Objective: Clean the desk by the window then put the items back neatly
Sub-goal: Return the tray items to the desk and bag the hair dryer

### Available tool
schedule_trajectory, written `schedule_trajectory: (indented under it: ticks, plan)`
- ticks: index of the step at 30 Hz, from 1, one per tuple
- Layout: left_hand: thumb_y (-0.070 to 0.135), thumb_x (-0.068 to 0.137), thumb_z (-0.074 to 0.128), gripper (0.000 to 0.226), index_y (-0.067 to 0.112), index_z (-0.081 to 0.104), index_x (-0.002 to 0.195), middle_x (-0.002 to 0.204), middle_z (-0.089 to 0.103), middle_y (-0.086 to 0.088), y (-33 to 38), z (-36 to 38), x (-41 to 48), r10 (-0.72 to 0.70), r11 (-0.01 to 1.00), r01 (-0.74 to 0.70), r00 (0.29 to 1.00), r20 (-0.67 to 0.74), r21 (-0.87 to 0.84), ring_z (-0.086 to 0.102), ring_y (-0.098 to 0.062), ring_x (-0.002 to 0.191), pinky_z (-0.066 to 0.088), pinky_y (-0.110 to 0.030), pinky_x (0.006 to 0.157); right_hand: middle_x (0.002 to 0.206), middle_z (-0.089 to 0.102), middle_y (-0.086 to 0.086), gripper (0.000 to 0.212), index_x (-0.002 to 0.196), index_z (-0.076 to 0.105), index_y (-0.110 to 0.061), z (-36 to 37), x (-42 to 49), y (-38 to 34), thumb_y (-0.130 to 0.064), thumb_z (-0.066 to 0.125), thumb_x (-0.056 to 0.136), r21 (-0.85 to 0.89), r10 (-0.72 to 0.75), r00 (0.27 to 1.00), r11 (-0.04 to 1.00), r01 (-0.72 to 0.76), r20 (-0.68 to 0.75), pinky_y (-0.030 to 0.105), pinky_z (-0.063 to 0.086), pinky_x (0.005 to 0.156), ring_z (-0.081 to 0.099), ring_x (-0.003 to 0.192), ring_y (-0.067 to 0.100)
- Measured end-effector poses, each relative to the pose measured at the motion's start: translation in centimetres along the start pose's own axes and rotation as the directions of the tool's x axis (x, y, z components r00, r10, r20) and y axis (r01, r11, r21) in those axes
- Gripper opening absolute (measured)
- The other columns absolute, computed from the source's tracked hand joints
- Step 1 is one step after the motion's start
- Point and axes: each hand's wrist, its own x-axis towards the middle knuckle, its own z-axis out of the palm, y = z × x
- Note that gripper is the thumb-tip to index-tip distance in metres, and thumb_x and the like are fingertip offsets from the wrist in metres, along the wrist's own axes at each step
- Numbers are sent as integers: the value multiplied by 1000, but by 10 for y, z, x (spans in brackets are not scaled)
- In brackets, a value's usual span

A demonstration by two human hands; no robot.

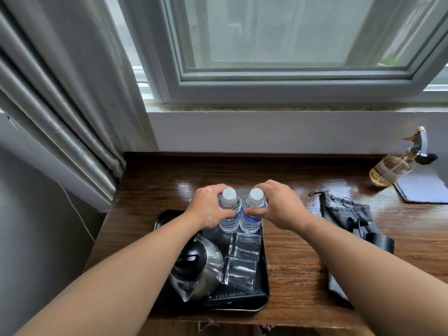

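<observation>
Two clear water bottles with white caps stand side by side at the far end of a black tray [265, 291] on the wooden desk [295, 260]. My left hand [208, 206] grips the left bottle [229, 215] around its shoulder. My right hand [275, 206] grips the right bottle [252, 218] the same way. The two bottles touch each other. Nearer to me on the tray sit a steel kettle [197, 267] and two upturned glasses [244, 246] [238, 274], with a dark flat remote-like item [234, 299] along the front rim.
A grey drawstring pouch [346, 212] and a black object [379, 241] lie right of the tray. A spray bottle of yellow liquid [394, 166] and a grey cloth [426, 185] sit at the far right. The window sill, wall and curtain [63, 112] border the desk.
</observation>
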Motion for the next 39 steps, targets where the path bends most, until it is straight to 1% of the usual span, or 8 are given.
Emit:
schedule_trajectory:
  ticks: [6, 10, 14, 19, 23, 30, 34, 39]
  plan:
    - [32, 67, 90, 56, 29, 67, 118, 112, 71, 7, 7, 11, -7, -71, 997, 72, 994, -86, 2, 63, -17, 102, 50, -34, 94, 111, 65, -12, 49, 115, 68, -31, -12, 4, 12, -53, 82, 73, 72, -162, 979, 985, 154, 123, 29, 50, 79, 58, 93, 8]
    - [34, 66, 91, 57, 33, 66, 118, 106, 70, 10, 8, 10, -9, -114, 994, 113, 990, -82, -5, 63, -15, 99, 51, -31, 89, 123, 64, -12, 64, 132, 57, -33, -10, 0, 17, -43, 84, 75, 144, -185, 965, 977, 159, 187, 30, 52, 88, 58, 103, 8]
    - [35, 67, 89, 56, 32, 67, 119, 106, 71, 11, 9, 8, -10, -107, 994, 107, 992, -61, 9, 63, -15, 100, 47, -27, 85, 117, 62, -14, 59, 127, 55, -32, 2, -9, 19, -42, 80, 74, 146, -175, 978, 977, 158, 111, 37, 54, 92, 56, 107, 8]
    - [33, 70, 87, 58, 34, 66, 123, 110, 68, 12, 10, 6, -11, -76, 997, 76, 995, -60, 2, 63, -14, 105, 46, -24, 89, 107, 51, -15, 77, 125, 55, -32, 20, -20, 21, -70, 81, 63, 123, -69, 997, 990, 72, -31, 25, 46, 86, 54, 99, 7]
    - [34, 69, 88, 45, 31, 71, 111, 104, 73, 10, 6, 9, -11, -60, 998, 60, 993, -100, -5, 65, -16, 102, 51, -31, 90, 106, 65, -10, 56, 118, 61, -33, 22, -18, 19, -55, 84, 72, 133, -98, 992, 985, 108, -82, 33, 52, 83, 60, 96, 11]
    - [36, 70, 88, 43, 31, 72, 110, 102, 73, 9, 3, 16, -13, -28, 999, 25, 986, -166, -21, 63, -15, 97, 48, -28, 85, 115, 69, -13, 47, 122, 62, -34, 7, -10, 27, -24, 83, 81, 284, -192, 978, 945, 163, 79, 42, 53, 98, 65, 109, 11]
    - [36, 69, 89, 46, 32, 71, 111, 104, 71, 9, 1, 13, -14, -41, 999, 37, 991, -129, -31, 63, -14, 95, 49, -27, 85, 116, 70, -10, 50, 126, 59, -34, 5, -9, 28, -22, 79, 82, 295, -194, 974, 943, 153, 118, 42, 53, 99, 65, 109, 12]
    - [37, 70, 89, 42, 35, 72, 108, 98, 72, 11, 2, 6, -12, -33, 999, 31, 996, -80, -25, 64, -13, 91, 44, -24, 79, 113, 60, -10, 58, 129, 58, -30, 8, -11, 20, -34, 84, 77, 202, -162, 986, 968, 151, 37, 40, 50, 99, 58, 107, 14]
